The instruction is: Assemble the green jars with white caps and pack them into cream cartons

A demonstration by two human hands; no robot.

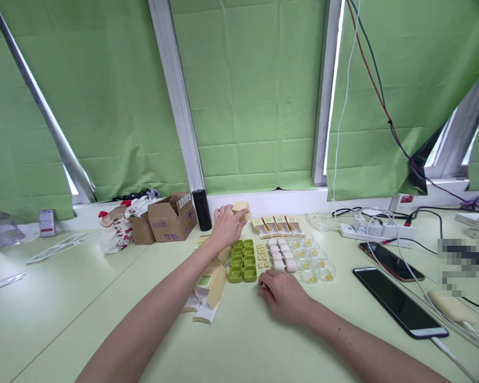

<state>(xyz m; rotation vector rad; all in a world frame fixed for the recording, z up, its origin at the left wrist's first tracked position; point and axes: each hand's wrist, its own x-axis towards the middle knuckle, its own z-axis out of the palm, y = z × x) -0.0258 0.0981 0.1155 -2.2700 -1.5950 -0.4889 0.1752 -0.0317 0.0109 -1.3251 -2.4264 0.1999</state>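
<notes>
My left hand [228,226] is closed on a small cream box [241,210] above the far end of two rows of green square trays [236,274]. Curled fingers of my right hand [281,295] rest on the table just in front of the white-pink blocks [278,265]; whether they hold anything is hidden. Between trays and blocks lie small yellow pieces [262,256]. Clear plastic cups [309,277] with yellow centres stand right of the blocks. Behind them several open cream boxes [280,225] form a row. More cream boxes [217,286] lie partly under my left forearm.
A cardboard box [170,221], a black cylinder [201,210] and a patterned bag [117,234] stand at the back left. Two phones, one nearer [399,303] and one farther [391,260], lie at right among cables and a power strip [375,234].
</notes>
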